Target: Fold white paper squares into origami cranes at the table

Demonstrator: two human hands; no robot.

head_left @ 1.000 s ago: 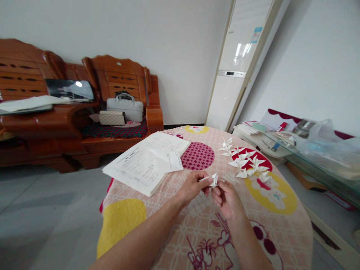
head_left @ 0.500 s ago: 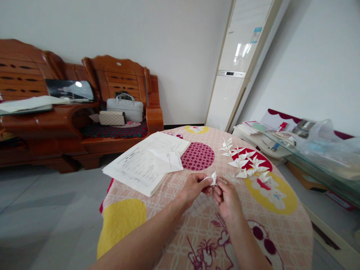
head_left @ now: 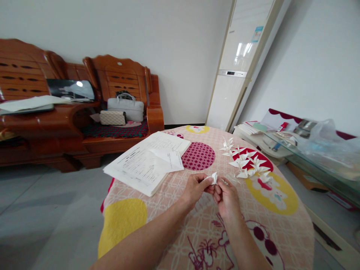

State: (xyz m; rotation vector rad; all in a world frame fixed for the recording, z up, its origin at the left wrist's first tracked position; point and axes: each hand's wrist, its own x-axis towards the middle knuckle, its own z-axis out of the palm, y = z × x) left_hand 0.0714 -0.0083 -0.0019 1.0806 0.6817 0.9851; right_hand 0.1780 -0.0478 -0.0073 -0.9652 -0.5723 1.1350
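A small folded white paper crane (head_left: 214,177) is pinched between my two hands, just above the patterned tablecloth. My left hand (head_left: 197,186) grips it from the left with thumb and fingers. From the right, my right hand (head_left: 225,193) pinches its other side, fingers curled below. The paper between the fingertips is partly hidden. Just beyond my right hand, several finished white paper cranes (head_left: 244,161) lie grouped on the cloth. A stack of printed paper sheets (head_left: 137,165) lies left of my hands, with a loose folded paper piece (head_left: 170,159) on top.
The round table's cloth (head_left: 168,198) has yellow and red circles. A glass-topped stand (head_left: 317,161) with a plastic bag (head_left: 323,138) adjoins on the right. Behind are a wooden armchair (head_left: 120,75) holding bags and a tall white air conditioner (head_left: 230,71).
Both hands stay on the paper crane, with barely any shift in the fingers. The whole view has moved very slightly.
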